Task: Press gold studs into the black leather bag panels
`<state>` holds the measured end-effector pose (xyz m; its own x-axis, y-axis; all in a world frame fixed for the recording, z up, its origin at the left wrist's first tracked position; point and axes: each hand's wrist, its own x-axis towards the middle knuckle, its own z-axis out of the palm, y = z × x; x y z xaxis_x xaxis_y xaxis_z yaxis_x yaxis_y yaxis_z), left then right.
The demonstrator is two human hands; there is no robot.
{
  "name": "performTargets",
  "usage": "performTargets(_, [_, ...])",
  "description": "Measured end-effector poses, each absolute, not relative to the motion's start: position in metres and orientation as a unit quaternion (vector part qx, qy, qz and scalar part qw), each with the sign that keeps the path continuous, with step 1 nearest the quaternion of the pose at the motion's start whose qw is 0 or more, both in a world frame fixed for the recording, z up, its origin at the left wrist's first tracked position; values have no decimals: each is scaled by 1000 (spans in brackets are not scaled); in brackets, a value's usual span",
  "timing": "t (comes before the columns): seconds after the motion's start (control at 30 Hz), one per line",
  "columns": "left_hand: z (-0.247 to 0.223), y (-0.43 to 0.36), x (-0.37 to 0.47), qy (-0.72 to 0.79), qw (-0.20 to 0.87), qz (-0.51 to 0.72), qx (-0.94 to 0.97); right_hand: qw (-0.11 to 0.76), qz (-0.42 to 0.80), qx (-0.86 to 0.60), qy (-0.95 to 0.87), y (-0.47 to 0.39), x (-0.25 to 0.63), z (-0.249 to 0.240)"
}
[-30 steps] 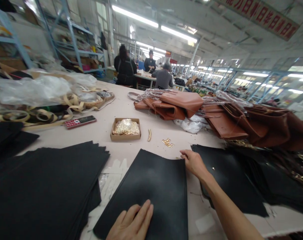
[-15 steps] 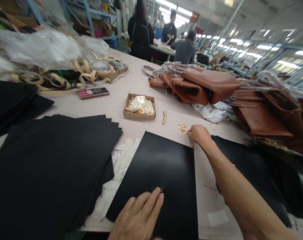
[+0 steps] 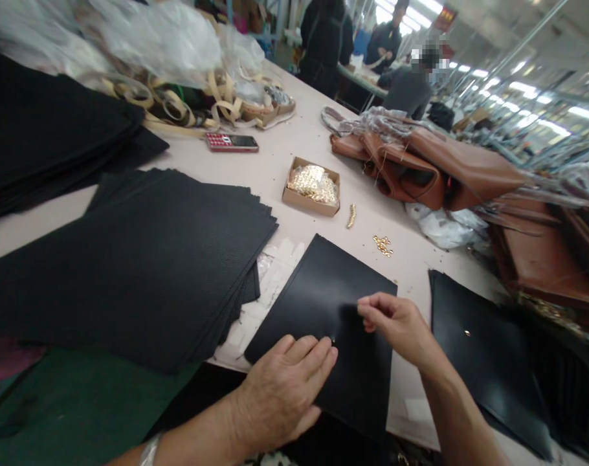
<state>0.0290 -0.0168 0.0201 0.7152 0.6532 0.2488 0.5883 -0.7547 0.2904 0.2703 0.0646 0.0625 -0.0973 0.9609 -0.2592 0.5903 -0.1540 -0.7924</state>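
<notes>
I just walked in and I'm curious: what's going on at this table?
A person's left hand rests on a black sheet. The right hand hovers over it in a pinch; I can't tell whether it holds anything. Farther back are loose gold pieces and an open box with more. A black stack lies to the left.

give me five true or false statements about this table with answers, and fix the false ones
1. The left hand rests on a black panel. True.
2. Loose gold pieces lie on the table. True.
3. The phone lies inside the cardboard box. False: it lies on the table, outside the box.
4. The right hand is touching the phone. False: it is over the black panel.
5. The brown bags are right of the box. True.
</notes>
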Motion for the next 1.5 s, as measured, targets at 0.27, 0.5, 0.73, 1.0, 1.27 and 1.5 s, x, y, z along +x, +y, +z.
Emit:
performTargets(0.27, [18,-17,28,322,98,177,925,122,347,-617,-696,10,227,73])
performTargets(0.5, [17,-18,28,317,97,182,926,108,324,-630,-697,15,222,69])
performTargets(0.73, [13,-18,27,313,111,176,927,77,352,-642,-677,23,219,76])
performTargets(1.0, [14,-17,26,316,101,208,920,60,378,-639,-667,29,221,75])
performTargets(1.27, [9,-16,26,314,92,222,919,57,384,-629,-674,31,223,76])
performTargets(1.5, [1,-18,29,336,89,270,898,14,395,-662,-638,39,217,82])
